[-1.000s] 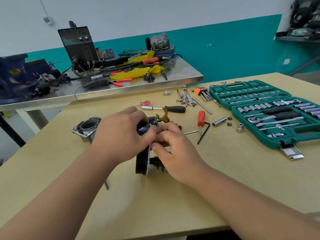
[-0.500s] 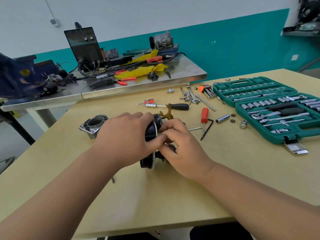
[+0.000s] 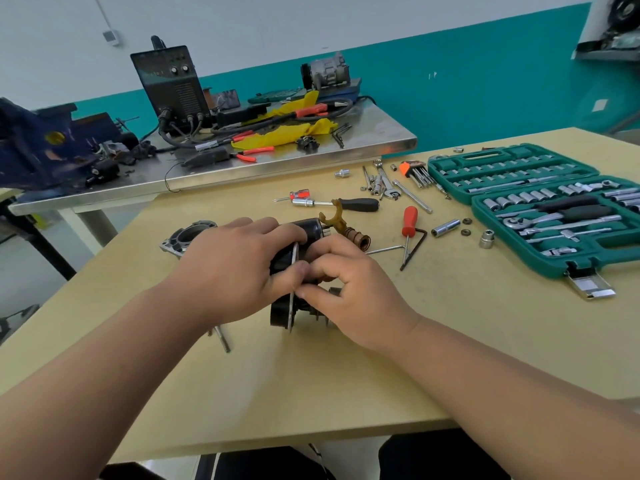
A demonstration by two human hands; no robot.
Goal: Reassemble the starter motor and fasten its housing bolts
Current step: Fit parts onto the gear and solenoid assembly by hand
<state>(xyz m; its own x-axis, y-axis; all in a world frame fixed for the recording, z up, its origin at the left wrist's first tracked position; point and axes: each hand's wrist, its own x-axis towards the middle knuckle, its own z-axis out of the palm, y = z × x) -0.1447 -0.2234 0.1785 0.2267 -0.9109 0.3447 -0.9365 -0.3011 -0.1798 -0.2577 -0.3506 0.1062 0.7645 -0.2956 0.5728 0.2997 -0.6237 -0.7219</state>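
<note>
The black starter motor body [image 3: 282, 311] lies on the wooden table [image 3: 311, 393] in the middle of the view, with a thin metal plate on its end. My left hand [image 3: 228, 271] wraps over its left side, thumb pressed on the plate. My right hand [image 3: 349, 285] pinches the plate's right side over the geared end. A brown plastic fork lever and plunger [image 3: 341, 225] stick out behind my hands. The grey aluminium nose housing [image 3: 183, 237] lies to the left. A long bolt [image 3: 221, 337] pokes out under my left wrist.
An open green socket set [image 3: 554, 209] fills the right side. A red-handled screwdriver [image 3: 408, 230], hex keys, a loose socket [image 3: 445, 228], nuts and a black-handled driver [image 3: 346, 203] lie behind the motor. A steel bench [image 3: 346, 147] with a welder stands beyond.
Both hands stay on the motor body. It has been turned a little, and the plate edge now shows between my thumbs. The camera has shifted slightly.
</note>
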